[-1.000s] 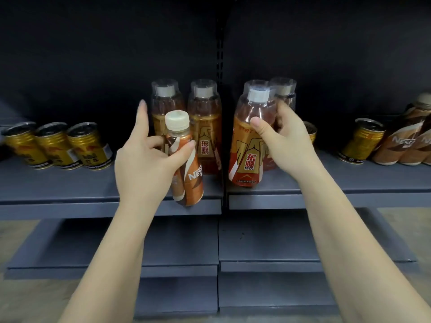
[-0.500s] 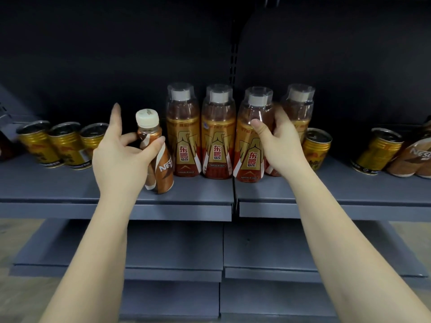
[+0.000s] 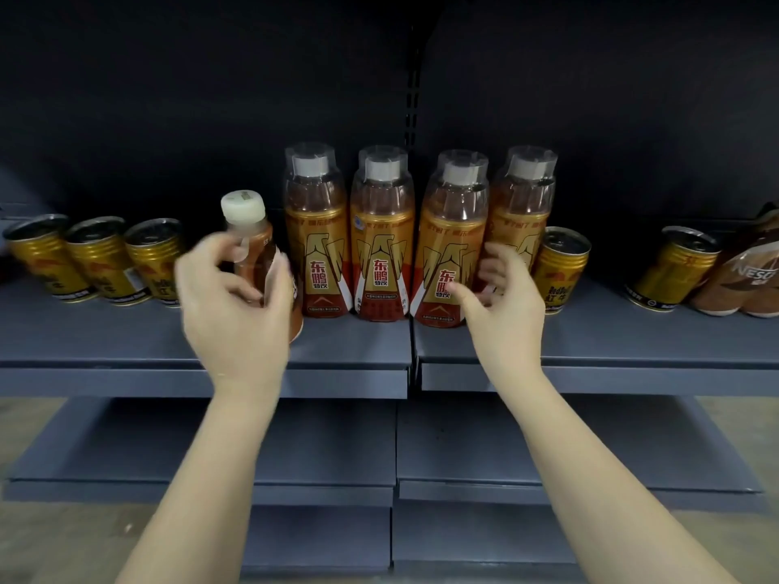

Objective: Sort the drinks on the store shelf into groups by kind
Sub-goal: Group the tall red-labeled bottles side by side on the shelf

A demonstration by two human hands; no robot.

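Four tall orange energy-drink bottles stand in a row on the grey shelf (image 3: 358, 343): the first (image 3: 318, 246), second (image 3: 381, 255), third (image 3: 447, 246) and fourth (image 3: 525, 204). Just left of them a small brown coffee bottle (image 3: 253, 246) with a white cap stands upright. My left hand (image 3: 236, 305), blurred by motion, grips its lower body. My right hand (image 3: 501, 305) hovers with loosely spread fingers in front of the third and fourth bottles, holding nothing.
Three gold cans (image 3: 99, 255) line the shelf at the left. One gold can (image 3: 560, 267) stands right of the orange bottles, another (image 3: 674, 267) farther right beside brown coffee bottles (image 3: 746, 280) that lie on their sides. Lower shelves (image 3: 329, 440) jut out below.
My right hand has let go of the third orange bottle, now upright in the row, and drawn back. My left hand has curled its fingers more closely around the coffee bottle.
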